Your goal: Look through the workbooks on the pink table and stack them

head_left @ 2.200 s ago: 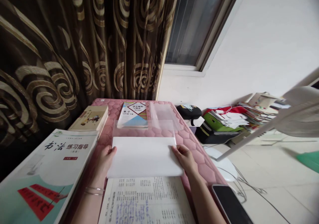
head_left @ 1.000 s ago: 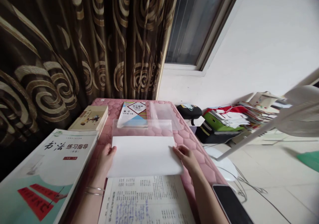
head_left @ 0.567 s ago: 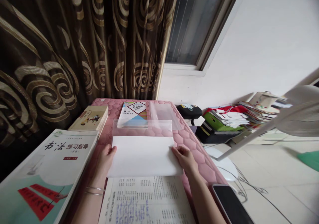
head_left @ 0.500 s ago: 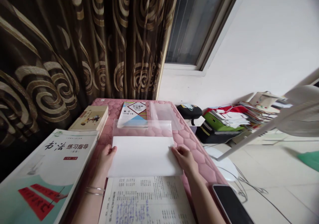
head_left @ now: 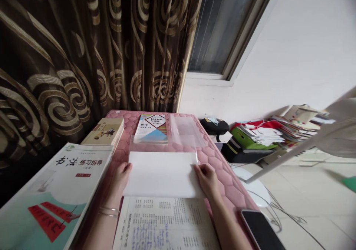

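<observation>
A white rectangular sheet (head_left: 162, 174) lies flat on a pink quilted mat (head_left: 214, 161), its far edge against a clear plastic sleeve (head_left: 164, 144). My left hand (head_left: 119, 179) grips the sheet's left edge, and my right hand (head_left: 207, 181) holds its right edge. The sheet's near edge overlaps a printed page with blue handwriting (head_left: 164, 224). Beyond the sleeve lies a maths workbook (head_left: 151, 128), partly under the plastic. A thin bracelet circles my left wrist.
A calligraphy workbook (head_left: 55, 190) and a smaller book (head_left: 104, 131) lie left of the mat, beside a patterned brown curtain (head_left: 69, 49). A black phone (head_left: 261, 231) lies at the near right edge. Stacked papers and bags (head_left: 256, 138) sit on the floor beyond.
The whole view has shifted slightly, with the table lower and further right. Both hands stay on the sheet's side edges, and the sheet and sleeve show no clear movement.
</observation>
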Available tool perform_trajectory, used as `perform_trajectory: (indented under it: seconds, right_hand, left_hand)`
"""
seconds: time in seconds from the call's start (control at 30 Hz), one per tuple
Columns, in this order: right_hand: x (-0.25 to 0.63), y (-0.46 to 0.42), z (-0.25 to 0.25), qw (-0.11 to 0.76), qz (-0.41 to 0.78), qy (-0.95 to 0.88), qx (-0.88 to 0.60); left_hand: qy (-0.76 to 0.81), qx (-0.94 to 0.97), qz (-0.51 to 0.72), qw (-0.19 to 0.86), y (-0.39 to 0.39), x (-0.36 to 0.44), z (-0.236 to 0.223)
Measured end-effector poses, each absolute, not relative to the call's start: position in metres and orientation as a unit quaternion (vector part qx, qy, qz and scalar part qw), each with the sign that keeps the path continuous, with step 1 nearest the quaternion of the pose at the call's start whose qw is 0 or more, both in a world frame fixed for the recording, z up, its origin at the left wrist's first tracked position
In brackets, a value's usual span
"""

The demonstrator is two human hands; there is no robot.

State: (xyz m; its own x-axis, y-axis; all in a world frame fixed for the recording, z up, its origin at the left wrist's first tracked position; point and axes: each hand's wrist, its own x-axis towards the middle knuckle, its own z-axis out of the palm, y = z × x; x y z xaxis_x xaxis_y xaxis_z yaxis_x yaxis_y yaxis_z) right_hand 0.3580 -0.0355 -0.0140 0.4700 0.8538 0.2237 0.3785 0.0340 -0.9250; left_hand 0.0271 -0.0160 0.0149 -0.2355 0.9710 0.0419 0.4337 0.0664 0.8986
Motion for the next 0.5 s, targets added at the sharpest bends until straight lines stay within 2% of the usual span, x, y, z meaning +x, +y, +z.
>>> perform_trajectory:
  seconds: [0.5]
  right_hand:
    - [0.356,-0.04,-0.002,0.518,0.249,-0.432,-0.694]
  left_hand:
    - [0.661,0.54,0.425,0.302,-0.019,0.031,0.024]
